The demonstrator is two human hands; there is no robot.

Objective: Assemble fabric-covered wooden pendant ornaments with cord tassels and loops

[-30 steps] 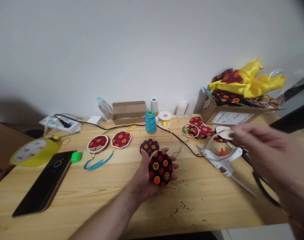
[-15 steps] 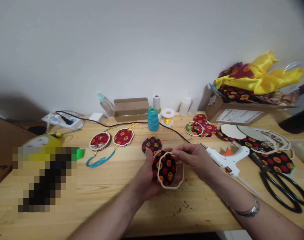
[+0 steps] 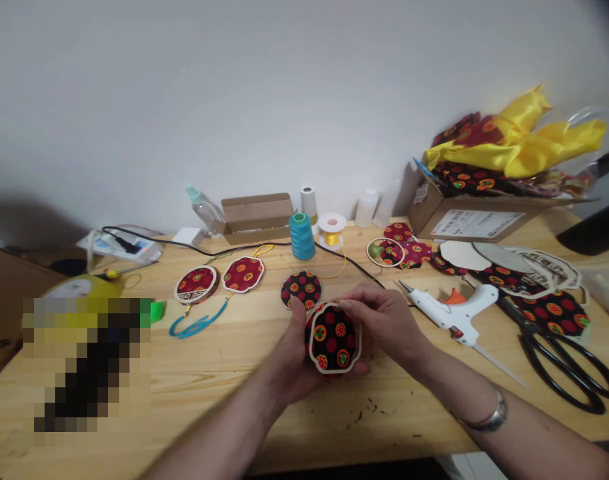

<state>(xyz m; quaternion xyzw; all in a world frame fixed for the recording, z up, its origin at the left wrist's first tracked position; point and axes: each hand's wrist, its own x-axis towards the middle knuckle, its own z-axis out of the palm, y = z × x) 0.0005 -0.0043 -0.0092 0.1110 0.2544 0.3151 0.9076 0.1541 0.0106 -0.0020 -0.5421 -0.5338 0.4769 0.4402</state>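
My left hand [image 3: 295,357] is closed around a black fabric-covered piece [image 3: 333,339] with red and orange flower prints, its palm behind and its thumb at the upper left edge. My right hand [image 3: 379,320] pinches the top of a pale scalloped frame [image 3: 311,350], which lies over the front of that piece. The frame's outline and the fabric's edge nearly match. Just behind my left thumb, a round patterned fabric disc [image 3: 301,289] lies on the wooden table [image 3: 219,400].
Two finished-looking ornaments, one round [image 3: 198,283] and one scalloped [image 3: 243,275], lie to the left. Behind my hands stand a teal thread cone [image 3: 302,237] and a yellow cord spool [image 3: 331,232]. A white glue gun [image 3: 451,310], black scissors [image 3: 559,367] and a cardboard box [image 3: 464,217] are at right.
My right hand has brought the pale frame left and up onto the fabric piece, where before it sat offset to the lower right. The left hand keeps its hold.
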